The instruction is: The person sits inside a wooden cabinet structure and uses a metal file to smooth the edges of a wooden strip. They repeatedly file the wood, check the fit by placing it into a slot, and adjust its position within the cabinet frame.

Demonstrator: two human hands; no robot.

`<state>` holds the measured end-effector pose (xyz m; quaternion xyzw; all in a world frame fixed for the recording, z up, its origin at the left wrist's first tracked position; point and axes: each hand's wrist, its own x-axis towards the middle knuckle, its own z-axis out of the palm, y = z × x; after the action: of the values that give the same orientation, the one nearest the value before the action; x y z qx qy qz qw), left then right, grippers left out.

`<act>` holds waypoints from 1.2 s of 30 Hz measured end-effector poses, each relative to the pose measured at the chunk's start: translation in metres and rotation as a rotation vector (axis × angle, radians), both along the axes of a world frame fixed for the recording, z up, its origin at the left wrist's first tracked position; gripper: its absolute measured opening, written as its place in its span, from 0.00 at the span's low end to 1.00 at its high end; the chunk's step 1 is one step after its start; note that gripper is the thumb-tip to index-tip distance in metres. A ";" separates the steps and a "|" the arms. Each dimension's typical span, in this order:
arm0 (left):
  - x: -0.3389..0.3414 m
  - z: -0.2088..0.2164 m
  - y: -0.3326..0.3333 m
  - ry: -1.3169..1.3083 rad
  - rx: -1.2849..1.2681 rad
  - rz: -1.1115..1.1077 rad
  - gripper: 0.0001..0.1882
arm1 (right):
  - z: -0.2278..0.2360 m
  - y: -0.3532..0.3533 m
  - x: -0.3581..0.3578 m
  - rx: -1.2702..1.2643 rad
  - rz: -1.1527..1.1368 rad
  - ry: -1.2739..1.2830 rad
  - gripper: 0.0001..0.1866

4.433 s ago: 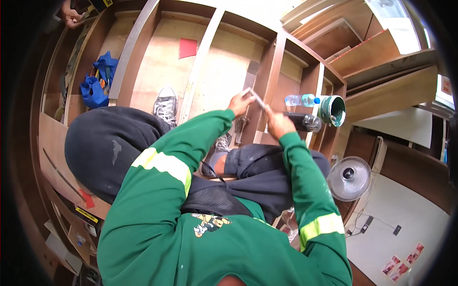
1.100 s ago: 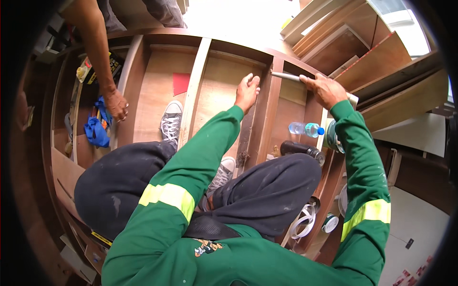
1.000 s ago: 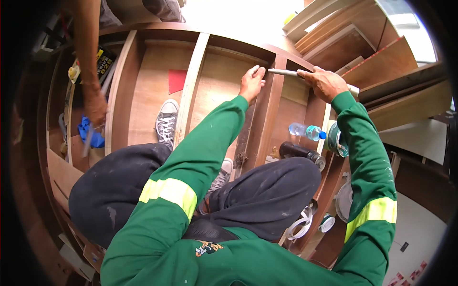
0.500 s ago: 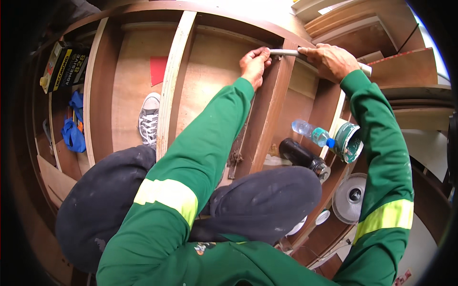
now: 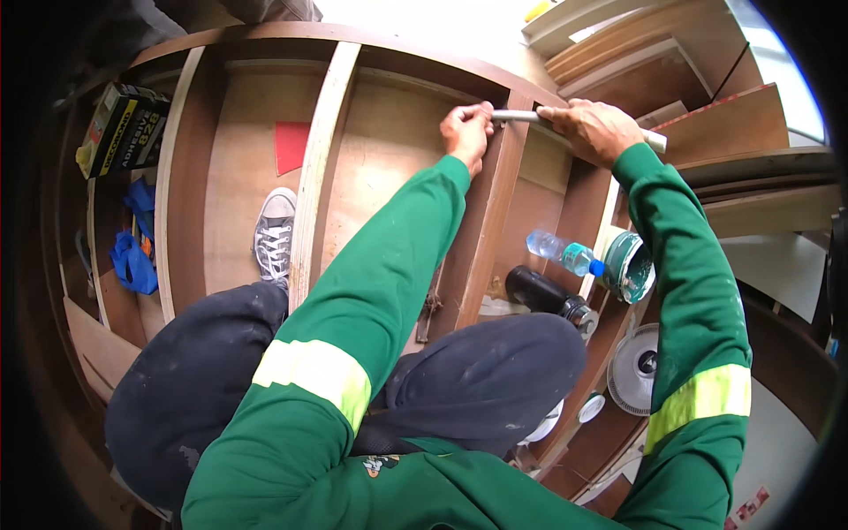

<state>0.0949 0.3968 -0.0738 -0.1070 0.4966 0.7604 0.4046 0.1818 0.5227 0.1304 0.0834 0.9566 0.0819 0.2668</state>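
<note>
A slim pale grey rod (image 5: pixel 519 116) lies across the top of a brown wooden divider (image 5: pixel 499 190), near the far end of a compartmented frame. My right hand (image 5: pixel 601 131) is closed over its middle, and a whitish end (image 5: pixel 654 140) sticks out past the knuckles. At the rod's other end my left hand (image 5: pixel 468 132) pinches with thumb and fingers. Whether those fingertips also hold something small cannot be seen. Just below the rod, a small dark spot shows on the divider.
A water bottle (image 5: pixel 565 253), a black flask (image 5: pixel 549 296) and a paint-smeared green tub (image 5: pixel 629 267) are right of my knee, with a fan (image 5: pixel 632 371) behind. To the left are an adhesive tin (image 5: pixel 124 131), a blue bag (image 5: pixel 134 262) and a red sheet (image 5: pixel 291 147). Boards (image 5: pixel 724 124) stand far right.
Both hands and the rod sit slightly lower and further left in the picture, as do the things on the right. The grip of each hand looks the same.
</note>
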 end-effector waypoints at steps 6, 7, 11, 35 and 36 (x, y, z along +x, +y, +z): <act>-0.005 -0.006 0.011 0.105 -0.064 0.051 0.14 | 0.008 -0.007 -0.020 0.031 0.056 0.046 0.18; -0.017 -0.022 0.011 0.091 -0.133 0.097 0.14 | -0.005 -0.006 -0.031 0.025 0.105 0.091 0.18; -0.019 -0.021 0.009 0.097 -0.118 -0.037 0.12 | -0.013 0.010 -0.021 -0.052 -0.016 0.051 0.18; -0.018 -0.002 0.010 0.163 -0.078 -0.042 0.13 | 0.005 0.008 -0.032 -0.097 -0.076 0.049 0.20; -0.015 0.001 0.010 0.182 -0.034 -0.041 0.13 | 0.010 0.008 -0.030 -0.066 -0.058 0.033 0.19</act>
<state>0.0797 0.4069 -0.0723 -0.0343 0.5464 0.7498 0.3717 0.1518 0.5307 0.1409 0.1036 0.9603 0.0413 0.2558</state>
